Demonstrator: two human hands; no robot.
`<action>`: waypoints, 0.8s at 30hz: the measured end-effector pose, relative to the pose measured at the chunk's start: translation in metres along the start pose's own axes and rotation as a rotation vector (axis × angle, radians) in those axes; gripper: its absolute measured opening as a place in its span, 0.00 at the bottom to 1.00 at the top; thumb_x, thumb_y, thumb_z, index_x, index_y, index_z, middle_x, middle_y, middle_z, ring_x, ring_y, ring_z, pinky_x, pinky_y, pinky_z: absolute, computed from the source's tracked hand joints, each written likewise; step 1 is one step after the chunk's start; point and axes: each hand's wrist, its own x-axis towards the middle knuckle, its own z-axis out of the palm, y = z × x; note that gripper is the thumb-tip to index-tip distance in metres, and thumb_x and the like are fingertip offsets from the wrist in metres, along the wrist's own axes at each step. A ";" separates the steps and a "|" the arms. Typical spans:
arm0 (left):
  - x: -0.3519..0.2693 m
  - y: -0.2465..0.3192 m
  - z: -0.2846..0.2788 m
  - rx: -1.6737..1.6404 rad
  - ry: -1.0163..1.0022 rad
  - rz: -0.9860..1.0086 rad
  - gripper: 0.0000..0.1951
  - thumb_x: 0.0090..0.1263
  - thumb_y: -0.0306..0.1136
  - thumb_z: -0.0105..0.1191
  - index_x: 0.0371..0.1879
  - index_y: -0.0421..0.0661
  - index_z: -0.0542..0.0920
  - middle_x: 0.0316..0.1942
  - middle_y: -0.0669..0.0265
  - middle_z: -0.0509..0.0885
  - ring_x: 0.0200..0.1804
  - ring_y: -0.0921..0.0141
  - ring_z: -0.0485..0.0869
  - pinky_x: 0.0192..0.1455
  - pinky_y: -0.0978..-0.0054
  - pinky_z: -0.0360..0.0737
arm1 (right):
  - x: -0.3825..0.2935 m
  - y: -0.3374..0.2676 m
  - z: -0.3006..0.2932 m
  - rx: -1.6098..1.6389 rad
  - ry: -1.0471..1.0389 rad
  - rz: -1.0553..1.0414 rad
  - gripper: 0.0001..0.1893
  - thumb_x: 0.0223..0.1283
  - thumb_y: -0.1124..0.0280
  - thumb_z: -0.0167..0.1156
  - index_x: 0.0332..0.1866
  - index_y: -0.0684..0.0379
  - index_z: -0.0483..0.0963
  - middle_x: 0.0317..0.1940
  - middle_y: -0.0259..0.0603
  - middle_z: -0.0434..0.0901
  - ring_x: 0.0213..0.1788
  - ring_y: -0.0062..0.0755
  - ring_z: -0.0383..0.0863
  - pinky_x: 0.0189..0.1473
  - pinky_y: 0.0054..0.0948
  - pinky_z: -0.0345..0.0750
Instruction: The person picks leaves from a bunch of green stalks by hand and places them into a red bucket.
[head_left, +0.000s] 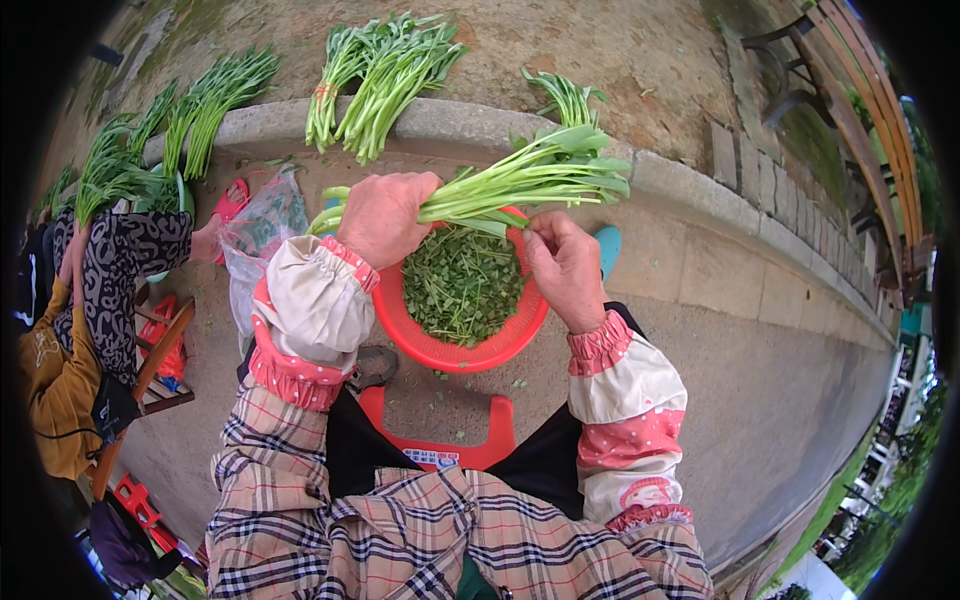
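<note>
My left hand (388, 217) grips a bunch of long-stemmed leafy greens (517, 176) around the stalks. The cut ends stick out to the left and the leaves reach to the right. Beneath the leafy end, my right hand (564, 266) pinches a single green leaf (491, 223) between thumb and fingertips. Directly below both hands sits a red plastic basket (459, 361), holding a heap of torn leaves and thin stems (461, 289). Cloth sleeve covers hide both my forearms.
More bunches of greens (397, 86) lie across a stone kerb (480, 124). A clear plastic bag (262, 232) is on the ground at left, near a seated person (64, 360) holding greens. A red plastic stool (499, 431) is under me. A wooden bench (862, 97) stands far right.
</note>
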 end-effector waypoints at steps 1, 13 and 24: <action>0.000 0.001 0.000 -0.011 -0.002 -0.005 0.08 0.54 0.33 0.60 0.29 0.49 0.75 0.27 0.60 0.81 0.35 0.56 0.81 0.37 0.58 0.75 | 0.000 0.000 -0.001 -0.009 0.002 0.001 0.04 0.53 0.73 0.59 0.34 0.60 0.75 0.23 0.44 0.79 0.26 0.39 0.81 0.30 0.33 0.75; 0.000 0.002 0.000 -0.023 -0.012 -0.023 0.07 0.53 0.30 0.58 0.31 0.49 0.77 0.27 0.59 0.80 0.34 0.55 0.80 0.35 0.60 0.76 | 0.000 -0.002 -0.002 -0.052 0.012 -0.004 0.04 0.54 0.73 0.59 0.33 0.60 0.75 0.23 0.45 0.80 0.26 0.41 0.81 0.30 0.34 0.76; -0.001 0.003 0.000 -0.046 -0.021 -0.018 0.08 0.53 0.31 0.60 0.29 0.48 0.74 0.28 0.59 0.81 0.34 0.55 0.81 0.36 0.58 0.76 | 0.000 -0.002 -0.002 -0.062 0.026 -0.002 0.03 0.54 0.73 0.59 0.32 0.60 0.74 0.22 0.44 0.79 0.25 0.42 0.81 0.29 0.35 0.75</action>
